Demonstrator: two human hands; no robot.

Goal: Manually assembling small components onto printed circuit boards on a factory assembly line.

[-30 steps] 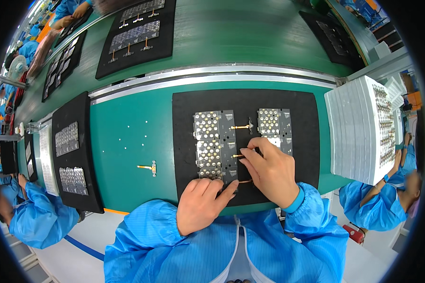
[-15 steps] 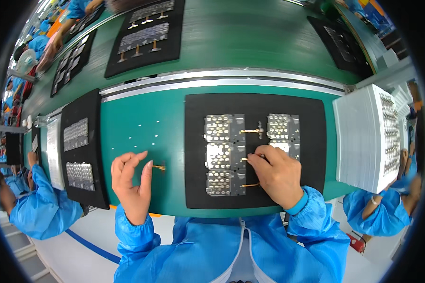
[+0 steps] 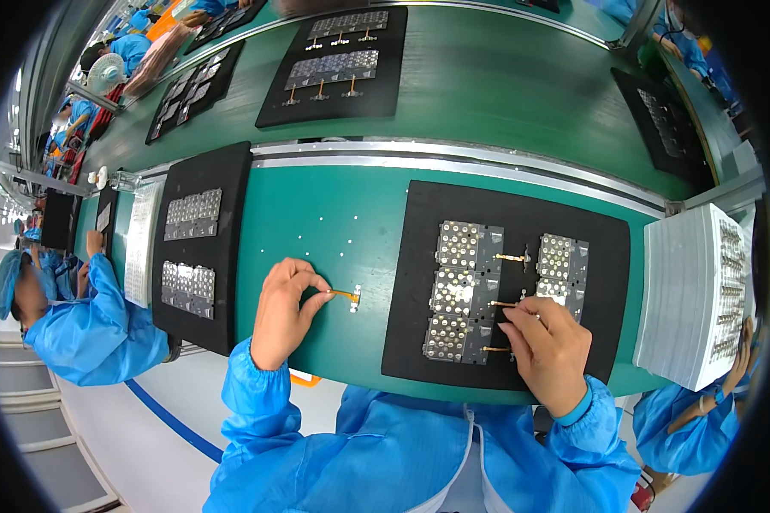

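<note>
My left hand (image 3: 289, 309) pinches the tail of a small orange flex cable (image 3: 344, 294) with white bits at its far end, above the green mat. On a black foam board (image 3: 522, 205) lie grey circuit boards with rows of round metal dots: a column of three (image 3: 459, 292) and another group (image 3: 563, 265) on the right. Short orange flex cables (image 3: 510, 257) stick out from the left column. My right hand (image 3: 553, 352) is over the board's lower middle, fingers closed together beside the middle cable (image 3: 503, 304). What its fingertips hold is hidden.
Tiny white pieces (image 3: 323, 219) dot the green mat. A second black board (image 3: 233, 248) with circuit boards stands left; a stack of white trays (image 3: 684, 291) stands right. Beyond a metal rail, a green belt (image 3: 462, 77) carries more black boards. People in blue work on both sides.
The view has shifted, so the scene sits farther right. My left hand, open before, has closed on the orange flex cable. My right fingertips have drawn back slightly from the middle circuit board.
</note>
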